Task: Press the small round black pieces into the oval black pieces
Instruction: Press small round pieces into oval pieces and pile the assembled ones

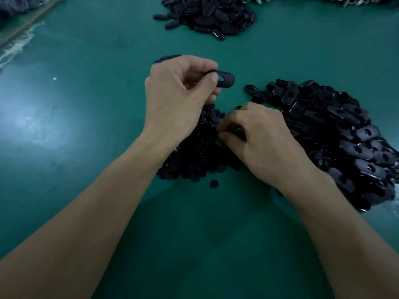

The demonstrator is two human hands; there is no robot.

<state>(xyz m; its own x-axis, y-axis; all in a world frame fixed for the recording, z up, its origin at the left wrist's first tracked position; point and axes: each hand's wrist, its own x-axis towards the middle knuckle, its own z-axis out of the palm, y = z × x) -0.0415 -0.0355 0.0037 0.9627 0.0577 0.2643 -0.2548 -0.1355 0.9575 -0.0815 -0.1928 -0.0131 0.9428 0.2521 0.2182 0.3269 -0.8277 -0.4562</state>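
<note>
The left hand (pixel 177 91) pinches 1 oval piece (pixel 224 79), long axis pointing right with its hole bared, just beyond the right hand (pixel 259 134), whose fingers curl into the round pieces (pixel 194 156); whether they hold one cannot be told.

On the work table (pixel 86 147), a heap of small round pieces (pixel 194 156) lies at centre, partly under the person's forearms. The left hand (pixel 172 93) is above the heap's far edge and holds one oval piece (pixel 225 79), which juts out to its right. The right hand (pixel 263 137) sits on the heap's right side, fingertips down among the pieces; whether it holds one cannot be told. Just right of that hand spreads a larger heap of oval pieces (pixel 345 137), with a stray oval (pixel 253 90) at its far-left edge. One loose round piece (pixel 213 183) lies just before the centre heap. A third heap (pixel 211 16) sits well behind, near the table's far side.
</note>
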